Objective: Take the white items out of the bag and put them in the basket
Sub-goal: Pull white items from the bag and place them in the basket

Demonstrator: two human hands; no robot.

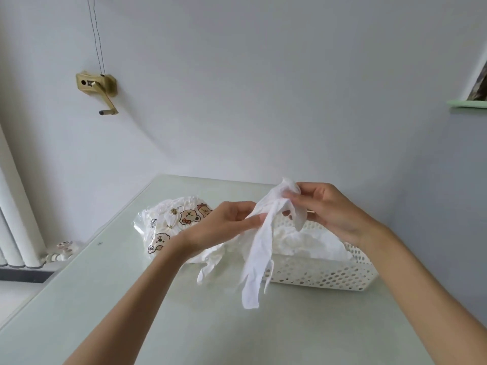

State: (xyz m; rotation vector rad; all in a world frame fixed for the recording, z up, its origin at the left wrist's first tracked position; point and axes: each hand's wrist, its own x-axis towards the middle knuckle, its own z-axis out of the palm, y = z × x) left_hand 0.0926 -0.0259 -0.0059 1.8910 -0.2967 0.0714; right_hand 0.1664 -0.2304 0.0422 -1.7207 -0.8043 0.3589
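We've got the limp, featherlight white cloth strip (259, 248) pinched in both left hand (224, 222) and right hand (326, 209) over the perforated basket (329, 275); grip bunched top.

A pale green table (105, 299) stands against a white wall (263, 88). A brass crank handle (97, 86) is mounted there; a white radiator (15, 219), perhaps with a valve, sits left.

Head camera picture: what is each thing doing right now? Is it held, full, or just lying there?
left hand: pinching the white item
right hand: gripping the item's top
white item: held up, hanging limp over the basket's near edge
bag: lying on the table, crumpled
basket: on the table, white items inside
wall crank: handle pointing down
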